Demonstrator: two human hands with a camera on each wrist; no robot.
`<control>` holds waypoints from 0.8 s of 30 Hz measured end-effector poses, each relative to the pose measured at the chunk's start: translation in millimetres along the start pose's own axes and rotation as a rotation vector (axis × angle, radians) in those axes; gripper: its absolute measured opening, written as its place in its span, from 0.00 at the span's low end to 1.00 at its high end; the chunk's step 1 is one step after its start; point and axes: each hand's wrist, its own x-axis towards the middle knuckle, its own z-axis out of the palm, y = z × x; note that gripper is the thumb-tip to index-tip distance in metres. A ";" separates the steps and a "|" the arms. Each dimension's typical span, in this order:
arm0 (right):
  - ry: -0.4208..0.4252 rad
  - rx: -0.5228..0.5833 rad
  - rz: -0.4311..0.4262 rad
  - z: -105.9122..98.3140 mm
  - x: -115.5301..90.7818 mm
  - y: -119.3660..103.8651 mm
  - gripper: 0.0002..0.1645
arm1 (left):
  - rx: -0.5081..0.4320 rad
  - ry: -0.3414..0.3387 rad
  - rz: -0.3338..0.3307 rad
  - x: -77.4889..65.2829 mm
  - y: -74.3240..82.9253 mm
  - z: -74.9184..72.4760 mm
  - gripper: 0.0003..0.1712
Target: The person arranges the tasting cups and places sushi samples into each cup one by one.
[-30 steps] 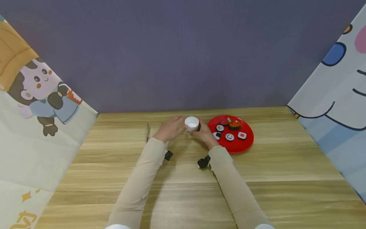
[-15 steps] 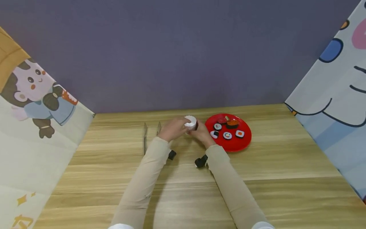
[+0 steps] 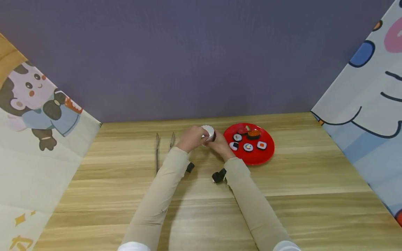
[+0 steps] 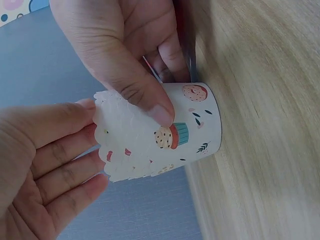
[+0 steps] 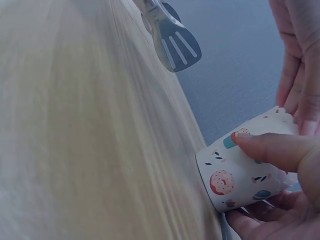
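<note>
A white paper baking cup (image 3: pixel 208 133), printed with doughnuts and cupcakes, is between my two hands near the back of the table. Its scalloped rim looks layered in the left wrist view. My right hand (image 3: pixel 220 144) grips the cup's wall, its thumb (image 5: pixel 272 149) flat across the print and its fingers around the far side. The cup's base is close to the wooden surface (image 4: pixel 270 125). My left hand (image 3: pixel 192 137) pinches at the rim; in the left wrist view its fingertips (image 4: pixel 97 159) meet the scalloped edge. The inside of the cup is largely covered.
Right of my hands, a red plate (image 3: pixel 255 158) bears several sushi pieces. Metal tongs (image 3: pixel 157 153) with a slotted end (image 5: pixel 179 50) lie left of my left hand. Black wrist cameras (image 3: pixel 218 176) sit under the sleeves. A grey-blue wall (image 3: pixel 201 62) closes off the back.
My left hand has moved from beside the cup onto its rim, covering part of the opening. Both tong arms now show more. My right hand keeps its grip.
</note>
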 end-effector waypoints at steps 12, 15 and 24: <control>0.033 -0.047 0.046 0.9 -0.1 -0.6 0.36 | 0.034 -0.014 0.017 2.7 3.2 -3.6 0.06; 0.031 -0.054 0.044 1.4 -0.8 -1.5 0.37 | 0.039 -0.016 0.018 2.6 3.2 -4.7 0.06; 0.011 -0.006 0.009 -1.2 -2.7 -2.0 0.41 | 0.065 0.018 0.028 2.4 6.5 -9.0 0.08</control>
